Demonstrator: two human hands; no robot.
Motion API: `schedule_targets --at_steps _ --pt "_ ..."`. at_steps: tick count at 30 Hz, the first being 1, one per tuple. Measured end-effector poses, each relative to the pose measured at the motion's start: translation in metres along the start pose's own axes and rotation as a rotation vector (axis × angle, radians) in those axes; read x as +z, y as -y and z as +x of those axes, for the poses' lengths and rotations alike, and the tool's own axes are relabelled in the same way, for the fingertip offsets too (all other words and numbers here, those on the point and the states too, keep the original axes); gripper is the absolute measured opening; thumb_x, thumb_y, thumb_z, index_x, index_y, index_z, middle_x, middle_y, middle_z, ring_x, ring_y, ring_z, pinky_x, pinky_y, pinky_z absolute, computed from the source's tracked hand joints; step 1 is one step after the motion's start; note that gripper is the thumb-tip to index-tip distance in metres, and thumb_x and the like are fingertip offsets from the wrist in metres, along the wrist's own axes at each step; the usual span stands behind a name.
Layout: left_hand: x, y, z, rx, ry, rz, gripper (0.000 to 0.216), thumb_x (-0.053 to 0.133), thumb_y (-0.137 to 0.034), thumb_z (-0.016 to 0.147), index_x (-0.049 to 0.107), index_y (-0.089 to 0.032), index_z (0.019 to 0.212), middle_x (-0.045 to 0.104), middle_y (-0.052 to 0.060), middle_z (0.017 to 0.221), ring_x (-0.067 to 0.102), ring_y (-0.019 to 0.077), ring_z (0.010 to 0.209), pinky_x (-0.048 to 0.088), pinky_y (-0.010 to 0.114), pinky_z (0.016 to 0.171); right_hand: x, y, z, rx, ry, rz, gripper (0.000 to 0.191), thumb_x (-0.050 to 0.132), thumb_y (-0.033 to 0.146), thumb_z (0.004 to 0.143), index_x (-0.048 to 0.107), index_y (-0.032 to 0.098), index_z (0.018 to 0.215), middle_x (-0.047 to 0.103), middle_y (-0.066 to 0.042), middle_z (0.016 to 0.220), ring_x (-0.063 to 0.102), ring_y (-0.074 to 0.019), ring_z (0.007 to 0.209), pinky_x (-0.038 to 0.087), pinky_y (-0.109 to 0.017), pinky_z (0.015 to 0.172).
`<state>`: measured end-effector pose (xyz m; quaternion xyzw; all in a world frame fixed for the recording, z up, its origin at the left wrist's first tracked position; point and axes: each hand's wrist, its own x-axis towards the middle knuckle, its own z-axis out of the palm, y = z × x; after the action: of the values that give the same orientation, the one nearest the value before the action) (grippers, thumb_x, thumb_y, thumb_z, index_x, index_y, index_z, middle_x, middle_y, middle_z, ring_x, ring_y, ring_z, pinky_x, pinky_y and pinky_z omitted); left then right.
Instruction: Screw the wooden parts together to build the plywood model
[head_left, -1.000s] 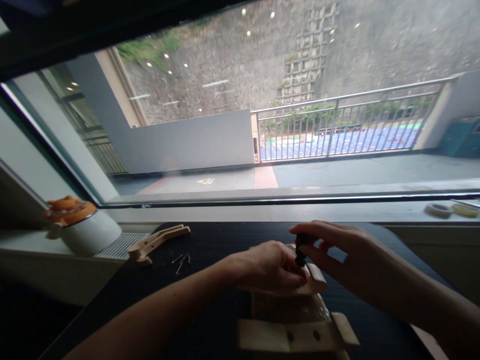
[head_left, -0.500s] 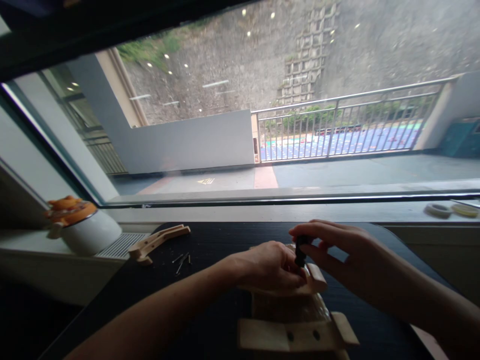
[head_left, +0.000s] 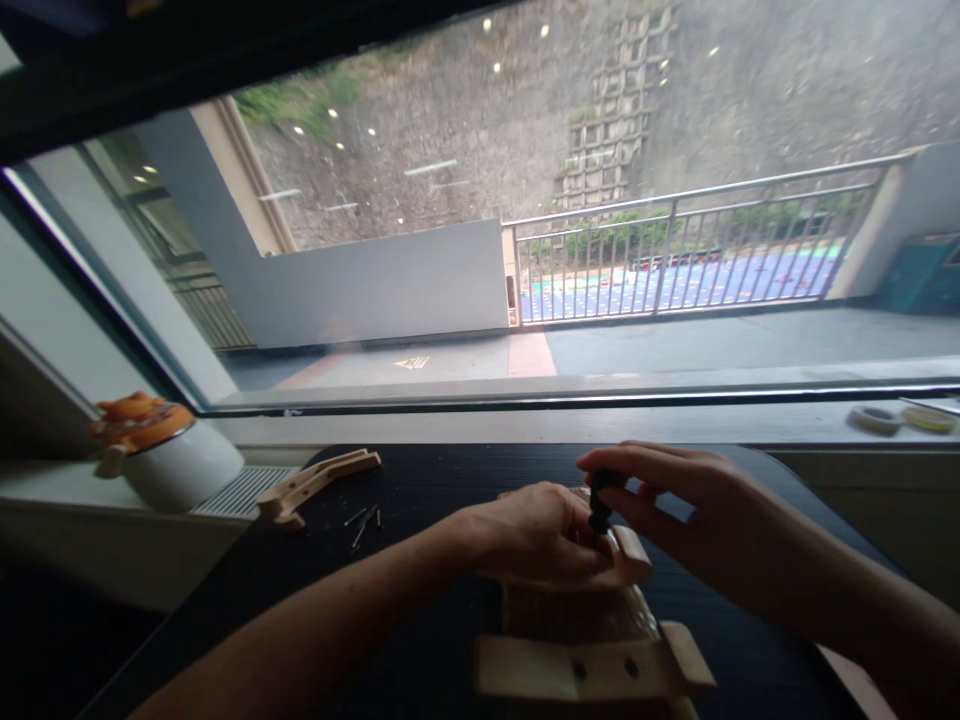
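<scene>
My right hand (head_left: 664, 490) pinches the upright black handle of a small screwdriver (head_left: 601, 497) between thumb and fingers. Its lower end meets a pale wooden assembly (head_left: 634, 553), beside my left fingertips. My left hand (head_left: 551, 535) is closed over the far crosspiece of that assembly; its fingers hide the contact point and any screw there. A nearer wooden crosspiece (head_left: 529, 668) has two dark holes and a rounded block at its right end. Between the two crosspieces shows a shiny, see-through-looking sheet (head_left: 574, 612), whose material I cannot make out.
On the dark table (head_left: 420, 590), a loose wooden piece with holes (head_left: 322, 485) lies at the far left, near several small metal screws (head_left: 365, 525). A white jar with an orange top (head_left: 184, 465) stands on the sill. Tape rolls (head_left: 876, 420) sit at right below the window.
The wooden assembly has shifted very slightly to the left. Both hands keep nearly the same place and grip.
</scene>
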<state>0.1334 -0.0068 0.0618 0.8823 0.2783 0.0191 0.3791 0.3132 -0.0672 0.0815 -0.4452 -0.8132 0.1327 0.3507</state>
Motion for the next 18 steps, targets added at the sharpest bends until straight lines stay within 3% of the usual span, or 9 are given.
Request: schedule_targets --at_steps 6,11,18 --pt "-0.01 0.002 0.0 0.013 0.058 -0.012 0.02 0.054 -0.015 0.076 0.066 -0.015 0.092 0.062 -0.001 0.079 0.055 0.0115 0.072 0.038 0.018 0.061 0.001 -0.003 0.003 -0.007 -0.048 -0.007 0.023 0.053 0.031 0.088 0.064 0.024 0.107 0.071 -0.003 0.092 0.065 -0.016 0.075 0.05 -0.023 0.062" --pt "-0.012 0.005 0.0 0.057 0.05 0.08 0.022 0.05 -0.011 0.075 0.067 -0.014 0.089 0.064 0.001 0.091 0.056 0.0122 0.076 0.039 0.019 0.064 0.002 -0.004 0.002 -0.016 -0.053 -0.024 0.022 0.054 0.032 0.088 0.063 0.025 0.107 0.07 -0.003 0.095 0.065 -0.0163 0.076 0.05 -0.023 0.062" --pt "-0.01 0.003 -0.001 0.052 0.035 0.077 0.02 0.05 -0.01 0.075 0.067 -0.015 0.084 0.062 -0.002 0.079 0.054 0.0107 0.072 0.038 0.019 0.064 -0.001 0.0 0.001 -0.027 -0.068 -0.06 0.02 0.054 0.029 0.088 0.061 0.027 0.107 0.07 0.0 0.096 0.065 -0.0136 0.075 0.048 -0.02 0.061"
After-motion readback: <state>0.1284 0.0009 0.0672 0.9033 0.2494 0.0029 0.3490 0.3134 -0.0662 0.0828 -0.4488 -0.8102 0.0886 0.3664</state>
